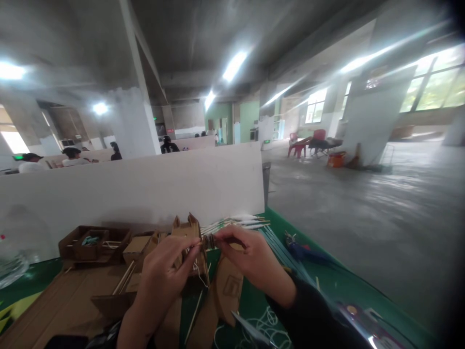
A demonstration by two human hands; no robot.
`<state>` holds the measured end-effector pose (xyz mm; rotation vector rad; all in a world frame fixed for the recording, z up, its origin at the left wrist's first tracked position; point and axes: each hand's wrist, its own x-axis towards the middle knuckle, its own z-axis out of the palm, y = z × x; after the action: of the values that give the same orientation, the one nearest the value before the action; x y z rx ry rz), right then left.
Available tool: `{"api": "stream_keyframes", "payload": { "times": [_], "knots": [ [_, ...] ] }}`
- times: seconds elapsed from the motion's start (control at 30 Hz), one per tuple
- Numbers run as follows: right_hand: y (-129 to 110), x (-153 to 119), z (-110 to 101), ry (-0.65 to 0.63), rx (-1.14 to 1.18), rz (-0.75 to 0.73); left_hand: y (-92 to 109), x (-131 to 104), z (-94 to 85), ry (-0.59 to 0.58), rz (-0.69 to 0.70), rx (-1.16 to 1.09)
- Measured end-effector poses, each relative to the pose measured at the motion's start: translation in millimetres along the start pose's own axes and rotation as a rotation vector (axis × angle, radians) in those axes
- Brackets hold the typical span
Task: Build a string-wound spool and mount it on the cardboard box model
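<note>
Pinching a small dark piece (209,241) from both sides, I have the left hand (165,264) closed on its left end and the right hand (250,252) on its right; over my feed its shape blurs. It hangs above the green worktop (253,293), beside a notched cardboard frame (189,227). Nearer lie a curved cardboard panel (230,286), white string (271,321) and a metal blade (251,329).
</note>
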<state>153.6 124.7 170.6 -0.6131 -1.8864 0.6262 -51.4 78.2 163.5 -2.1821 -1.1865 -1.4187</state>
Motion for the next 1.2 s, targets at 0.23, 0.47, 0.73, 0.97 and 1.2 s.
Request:
{"api": "stream_keyframes", "payload": {
  "times": [0.23,0.47,0.73,0.97,1.2],
  "knots": [
    [1.8,1.5,3.8,0.022,-0.001,-0.09,3.5,1.0,-2.4,-0.036,0.033,0.004],
    [-1.5,0.0,3.1,0.035,-0.054,-0.125,2.3,-1.5,-3.3,-0.071,0.021,0.032],
    [-7.3,-0.7,0.3,-0.009,-0.116,-0.122,1.3,-3.2,-1.2,-0.099,0.046,0.059],
    [-6.5,-2.3,-1.7,-0.052,-0.137,-0.122,4.1,-3.0,0.8,-0.096,0.069,0.066],
    [-5.8,-3.0,-2.6,-0.052,-0.154,-0.128,5.2,-2.2,2.4,-0.089,0.064,0.068]
  ]
}}
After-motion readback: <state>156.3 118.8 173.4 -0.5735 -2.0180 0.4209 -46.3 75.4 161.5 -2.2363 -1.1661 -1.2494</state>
